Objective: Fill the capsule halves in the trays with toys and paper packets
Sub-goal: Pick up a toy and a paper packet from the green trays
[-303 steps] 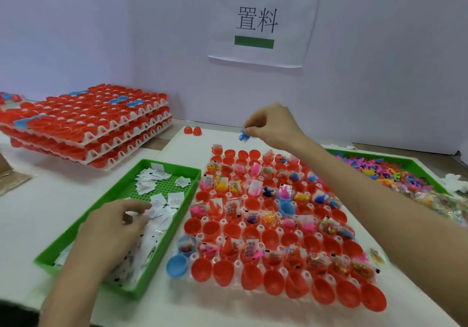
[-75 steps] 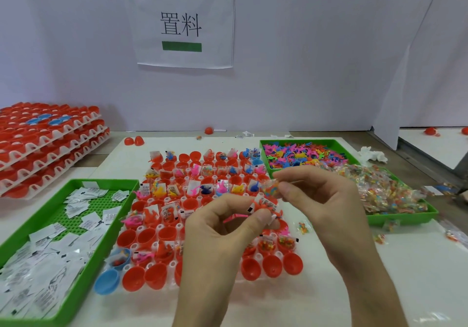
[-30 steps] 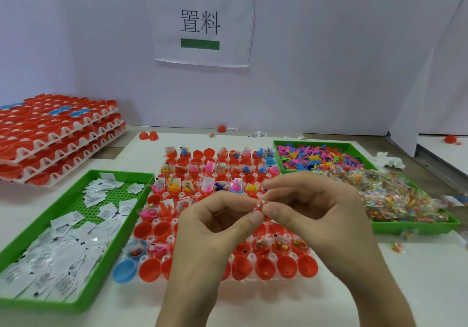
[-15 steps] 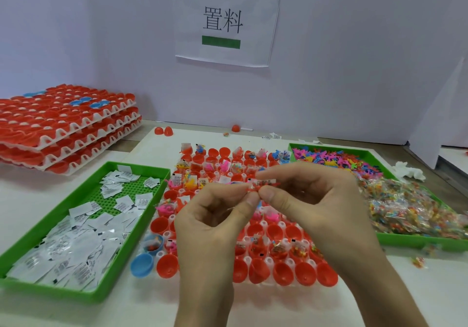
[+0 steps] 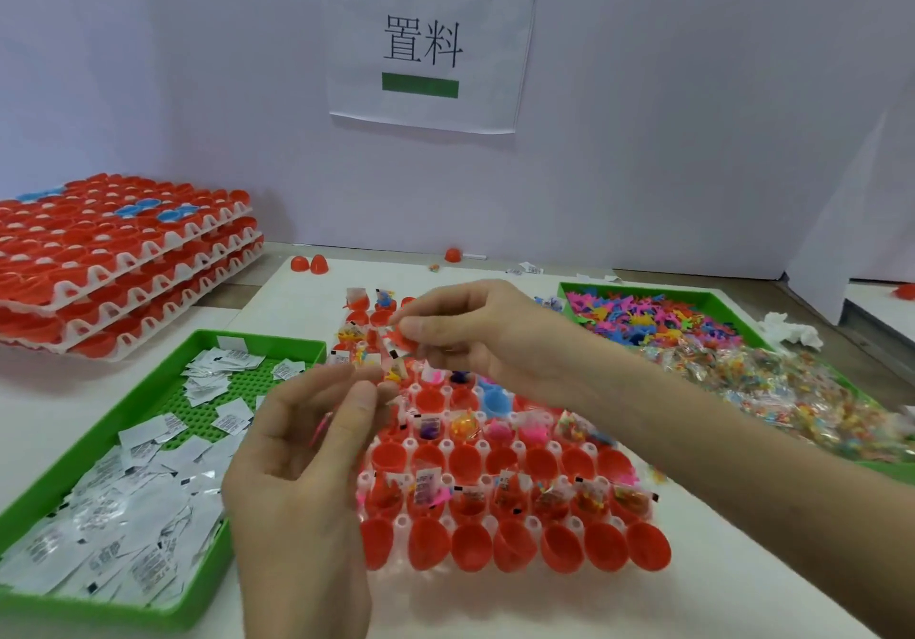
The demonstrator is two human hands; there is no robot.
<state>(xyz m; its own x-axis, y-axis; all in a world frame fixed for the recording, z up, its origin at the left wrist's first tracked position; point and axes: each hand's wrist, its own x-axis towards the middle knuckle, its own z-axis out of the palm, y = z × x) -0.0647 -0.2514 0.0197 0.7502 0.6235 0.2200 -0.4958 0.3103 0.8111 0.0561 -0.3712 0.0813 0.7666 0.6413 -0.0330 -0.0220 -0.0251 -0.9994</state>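
Observation:
A white tray of red capsule halves (image 5: pixel 515 547) lies in the middle of the table; many cups hold small toys and paper packets, and the nearest row is bare. My left hand (image 5: pixel 302 450) hovers over the tray's left edge, fingers curled, thumb against forefinger, with a thin pink toy (image 5: pixel 321 429) showing in the palm. My right hand (image 5: pixel 475 336) reaches over the tray's far rows and pinches a small orange-red piece (image 5: pixel 400 340) between thumb and fingers; it is blurred.
A green tray of white paper packets (image 5: pixel 148 391) sits at the left. A green tray with bright toys and clear bagged toys (image 5: pixel 574 287) sits at the right. Stacked trays of red halves (image 5: pixel 124 262) stand at the far left. Loose red halves (image 5: pixel 309 263) lie near the wall.
My hands, joined at the fingertips half a second ago, have parted. The right hand moved away toward the far rows with the small piece; the left hand dropped back toward me.

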